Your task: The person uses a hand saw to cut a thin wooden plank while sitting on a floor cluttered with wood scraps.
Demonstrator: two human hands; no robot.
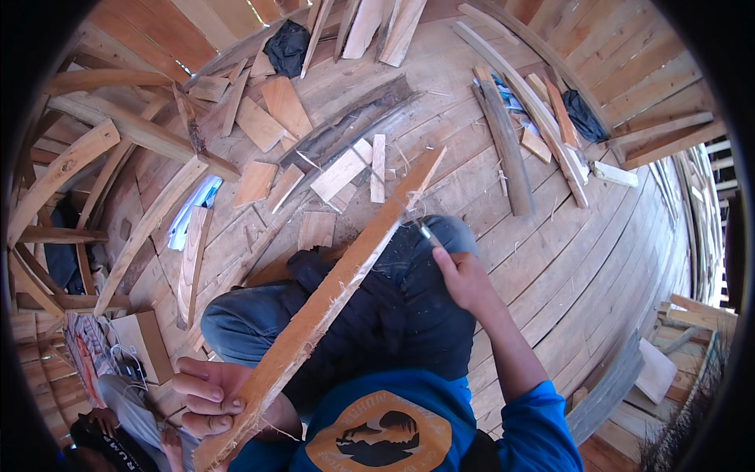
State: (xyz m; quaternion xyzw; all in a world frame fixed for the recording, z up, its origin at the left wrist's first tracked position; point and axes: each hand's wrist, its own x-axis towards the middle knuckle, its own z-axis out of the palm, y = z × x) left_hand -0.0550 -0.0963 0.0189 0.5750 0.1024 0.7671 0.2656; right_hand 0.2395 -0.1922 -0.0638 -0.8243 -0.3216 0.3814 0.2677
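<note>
A long, narrow wooden board (330, 303) slants across my lap from lower left to upper centre, its lower edge rough with pale splinters and shavings. My left hand (208, 397) is closed on the board's near end, thumb and fingers gripping its edge. In my right hand (465, 283) is a knife (426, 231), held by the handle; a shiny metal collar shows beyond the thumb. Its blade lies against the board near the far end, mostly hidden among curled shavings. Beneath the board are my crossed legs in blue jeans (248, 318).
Short wood offcuts (344, 169) and a dark, rough slab (354, 118) lie ahead on the plank floor (574, 259). Long boards (503, 141) stretch to the far right. Curved timbers (149, 236) stand left. A cardboard box (145, 346) sits near another seated person (134, 417) at lower left.
</note>
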